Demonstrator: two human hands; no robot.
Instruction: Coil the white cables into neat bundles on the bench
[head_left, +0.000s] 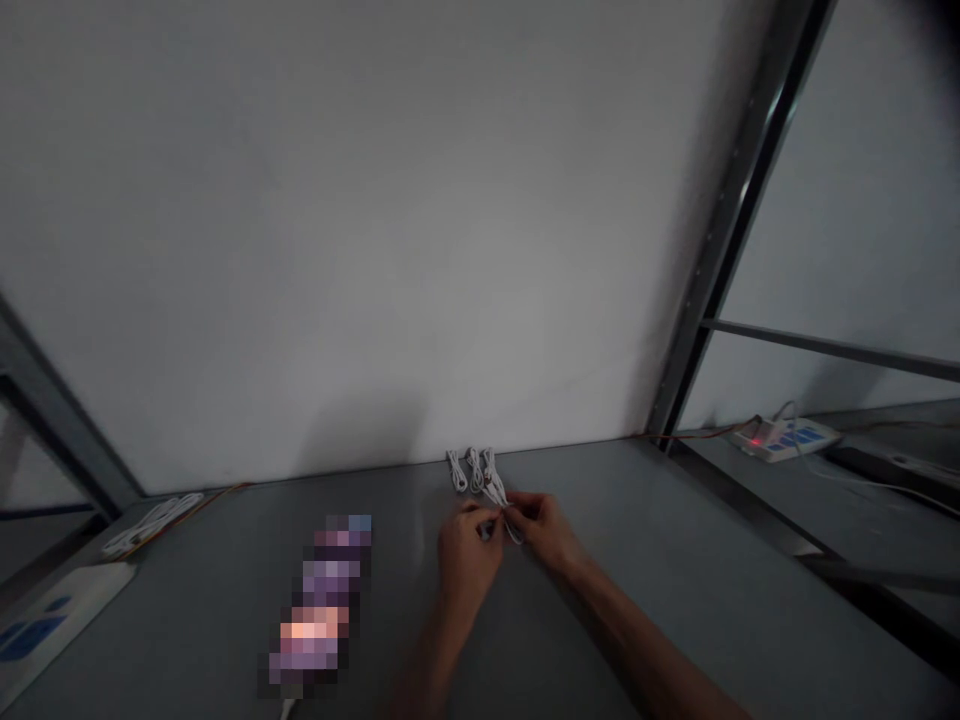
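My left hand (469,556) has its fingers curled in a pinch on a folded white cable (494,489) lying low over the grey shelf. From the other side, my right hand (550,532) pinches the same cable, its thumb and forefinger close to my left fingertips. A loop of it hangs out below the fingers; my hands hide the middle. Just beyond them, several more coiled white cables lie side by side near the wall, among them one cable bundle (457,472) at the left and another bundle (474,471) beside it.
A blurred-out lit device (319,605) with a white cord lies on the shelf (397,610) at left. Further left are another white cable (154,523) and a white-and-blue power strip (64,625). A metal post (731,230) rises at right; beyond it stands a second power strip (787,438) with a red light.
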